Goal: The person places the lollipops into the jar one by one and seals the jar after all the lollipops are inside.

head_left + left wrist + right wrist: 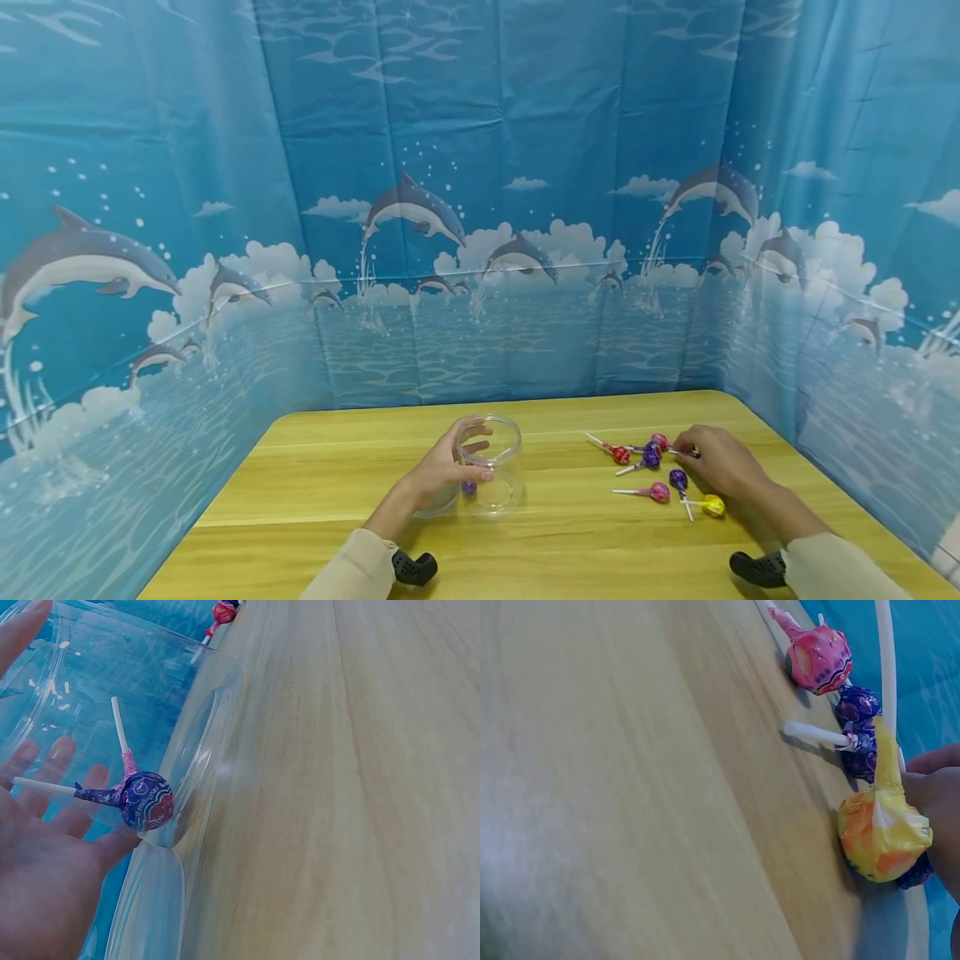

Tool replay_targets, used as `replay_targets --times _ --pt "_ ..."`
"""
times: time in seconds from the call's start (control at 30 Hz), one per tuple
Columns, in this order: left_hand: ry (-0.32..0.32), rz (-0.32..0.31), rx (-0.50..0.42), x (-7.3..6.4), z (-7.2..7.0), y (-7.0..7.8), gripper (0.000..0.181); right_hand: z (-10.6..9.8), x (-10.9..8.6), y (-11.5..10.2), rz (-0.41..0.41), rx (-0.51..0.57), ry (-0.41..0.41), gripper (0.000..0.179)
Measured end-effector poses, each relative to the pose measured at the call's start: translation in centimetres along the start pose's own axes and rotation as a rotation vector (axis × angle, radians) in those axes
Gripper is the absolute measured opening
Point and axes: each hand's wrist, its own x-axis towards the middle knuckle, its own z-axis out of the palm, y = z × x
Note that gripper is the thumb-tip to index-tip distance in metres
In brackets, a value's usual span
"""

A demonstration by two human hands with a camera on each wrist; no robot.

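Jar of clear cylindrical plastic (506, 463) rests on the yellow wood-grain desk (577, 546), left hand (442, 472) curled round its wall: probably light, slick, best gripped there. Right hand (717, 460) nears purple-wrapped round lollipop (651, 456); pinch unclear.

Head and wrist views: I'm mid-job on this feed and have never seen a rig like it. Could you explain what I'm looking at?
There's no robot arm here, just a person's two bare hands. The head view comes from a camera worn on the head, looking forward and down; each wrist view comes from a camera on that wrist.

The left hand grips a clear jar. A purple-wrapped lollipop shows inside, with two sticks visible. A clear, lid-like piece is beside it.

On the wood-grain table, to the right, lie loose lollipops in red, pink, purple and yellow. The right hand is among them, fingers at a stick; whether it's pinched is hard to tell.
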Motion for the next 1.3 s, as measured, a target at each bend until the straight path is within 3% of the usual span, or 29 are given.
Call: replay_targets --times 0.13,0.37,0.6,0.97,1.3 --pt "-0.003 0.0 -0.004 0.1 0.0 -0.1 0.088 -0.5 0.0 0.0 0.002 0.013 0.01 0.006" --pt "0.001 0.0 -0.004 0.4 -0.2 0.2 0.087 -2.2 0.4 0.4 -0.014 -0.007 0.124 0.005" --pt "0.011 -0.013 0.013 0.3 -0.3 0.4 0.086 -3.1 0.5 0.1 -0.013 0.066 0.187 0.007" --pt "0.006 -0.011 -0.001 0.2 -0.2 0.4 0.087 -4.1 1.6 -2.0 0.11 0.263 0.123 0.007" --pt "0.004 -0.021 -0.008 0.1 0.0 0.1 0.087 -3.5 3.0 -4.6 0.104 0.406 0.073 0.007"
